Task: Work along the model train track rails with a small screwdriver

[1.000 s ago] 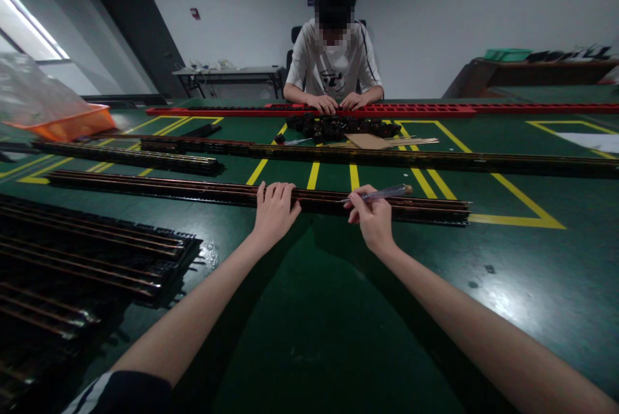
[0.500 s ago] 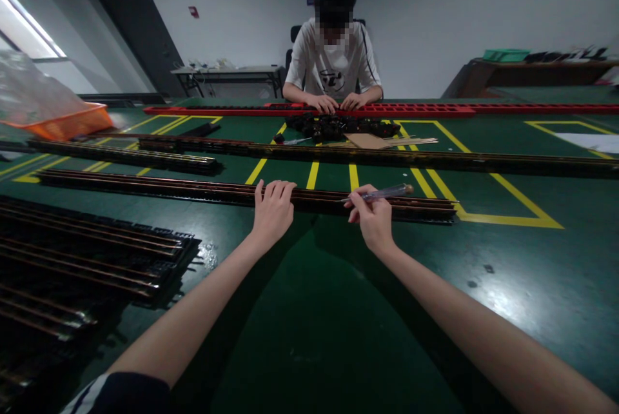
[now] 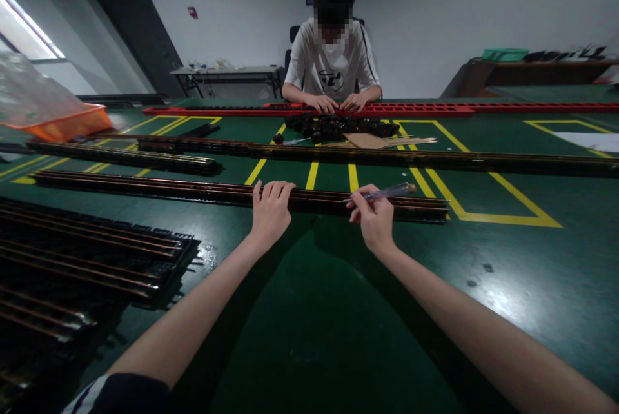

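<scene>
Black rail [image 3: 319, 202], left hand [image 3: 271, 211] draped over it, fingers parted.
Right hand [image 3: 376, 219], at left's 3 o'clock, grips screwdriver [image 3: 391, 191]. Rail likely stiff, slick; best held by long edges.

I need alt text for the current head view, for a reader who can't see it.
A person's left hand rests on a long dark strip on a green table, while the right hand holds a clear-handled screwdriver over it. Across the table, a co-worker in a white shirt has both hands at a red strip.
</scene>
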The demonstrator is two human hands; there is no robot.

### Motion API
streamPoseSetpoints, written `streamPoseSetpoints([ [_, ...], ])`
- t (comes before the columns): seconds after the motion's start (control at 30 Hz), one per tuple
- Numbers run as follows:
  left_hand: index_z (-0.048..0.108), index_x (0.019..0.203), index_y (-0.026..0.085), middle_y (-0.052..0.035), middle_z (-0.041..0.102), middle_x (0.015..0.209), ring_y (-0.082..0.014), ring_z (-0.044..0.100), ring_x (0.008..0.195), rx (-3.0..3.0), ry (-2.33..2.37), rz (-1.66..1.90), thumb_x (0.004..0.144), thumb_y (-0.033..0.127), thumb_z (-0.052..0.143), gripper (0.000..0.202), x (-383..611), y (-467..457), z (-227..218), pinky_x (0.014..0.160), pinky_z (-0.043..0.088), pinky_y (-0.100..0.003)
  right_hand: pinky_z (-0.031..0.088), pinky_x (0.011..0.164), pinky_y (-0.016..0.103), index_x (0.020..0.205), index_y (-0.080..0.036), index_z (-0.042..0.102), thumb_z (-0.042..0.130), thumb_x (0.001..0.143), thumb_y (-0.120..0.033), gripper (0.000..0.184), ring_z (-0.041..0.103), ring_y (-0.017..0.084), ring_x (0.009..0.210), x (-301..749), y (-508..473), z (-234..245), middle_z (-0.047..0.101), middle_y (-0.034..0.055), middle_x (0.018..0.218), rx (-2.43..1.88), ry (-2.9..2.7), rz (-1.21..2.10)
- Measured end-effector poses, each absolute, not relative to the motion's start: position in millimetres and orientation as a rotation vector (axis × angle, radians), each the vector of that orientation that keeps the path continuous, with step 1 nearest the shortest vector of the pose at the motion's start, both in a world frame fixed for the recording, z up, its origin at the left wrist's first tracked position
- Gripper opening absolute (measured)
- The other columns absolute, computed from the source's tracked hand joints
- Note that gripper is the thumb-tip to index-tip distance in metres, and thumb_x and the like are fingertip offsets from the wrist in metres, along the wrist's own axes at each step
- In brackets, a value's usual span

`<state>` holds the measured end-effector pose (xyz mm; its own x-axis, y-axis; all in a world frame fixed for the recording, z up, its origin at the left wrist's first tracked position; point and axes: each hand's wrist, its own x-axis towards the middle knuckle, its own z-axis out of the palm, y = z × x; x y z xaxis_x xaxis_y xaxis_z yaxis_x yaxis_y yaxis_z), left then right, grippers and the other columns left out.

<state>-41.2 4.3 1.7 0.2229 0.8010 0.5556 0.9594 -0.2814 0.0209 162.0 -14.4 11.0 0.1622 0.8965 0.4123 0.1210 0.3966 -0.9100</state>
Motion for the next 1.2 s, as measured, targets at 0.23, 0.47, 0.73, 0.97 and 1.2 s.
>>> streamPoseSetpoints([
  [0.23,0.056,0.116,0.019,-0.0076,0.06,0.117,-0.0236,0.05,0.115,-2.241,-1.647,-0.683,0.08,0.002,0.035,0.045,-42.1,4.9,3.2,0.11,0.025,-0.048,0.039,0.038,0.018,0.073,-0.017,0.053,0.053,0.083,-0.029,0.015,0.051,0.006,0.042,161.7,-12.7,9.6,0.058,-0.0016,0.061,-1.037,-1.275,0.731],
  [0.47,0.052,0.12,0.016,-0.0074,0.058,0.121,-0.0197,0.049,0.118,-2.38,-1.603,-0.728,0.08,0.0,0.03,0.048,-48.2,8.7,-0.5,0.111,0.027,-0.044,0.039,0.038,0.018,0.074,-0.017,0.052,0.053,0.083,-0.029,0.015,0.052,0.006,0.043,162.4,-12.8,10.3,0.058,-0.0015,0.062,-1.034,-1.282,0.757],
  [0.73,0.052,0.12,0.017,-0.0079,0.059,0.119,-0.0215,0.049,0.116,-2.385,-1.613,-0.707,0.085,0.018,0.041,0.036,-46.9,7.4,1.1,0.111,0.025,-0.045,0.04,0.039,0.018,0.074,-0.018,0.053,0.053,0.083,-0.031,0.016,0.052,0.006,0.044,163.2,-12.2,9.7,0.058,-0.0015,0.062,-1.031,-1.281,0.764],
  [0.97,0.053,0.118,0.016,-0.0091,0.059,0.117,-0.0238,0.051,0.112,-2.361,-1.597,-0.692,0.087,0.03,0.045,0.034,-45.9,7.6,2.8,0.107,0.029,-0.046,0.04,0.039,0.018,0.074,-0.018,0.053,0.054,0.083,-0.033,0.017,0.052,0.007,0.045,163.6,-12.5,10.1,0.058,-0.001,0.063,-1.03,-1.285,0.769],
  [1.2,0.054,0.115,0.016,-0.0088,0.06,0.114,-0.0239,0.051,0.109,-2.345,-1.622,-0.676,0.089,0.032,0.046,0.032,-45.2,7.7,4.1,0.103,0.033,-0.043,0.039,0.038,0.018,0.074,-0.018,0.052,0.054,0.083,-0.031,0.016,0.052,0.006,0.043,163.2,-11.6,9.3,0.058,-0.0016,0.062,-1.027,-1.278,0.764],
])
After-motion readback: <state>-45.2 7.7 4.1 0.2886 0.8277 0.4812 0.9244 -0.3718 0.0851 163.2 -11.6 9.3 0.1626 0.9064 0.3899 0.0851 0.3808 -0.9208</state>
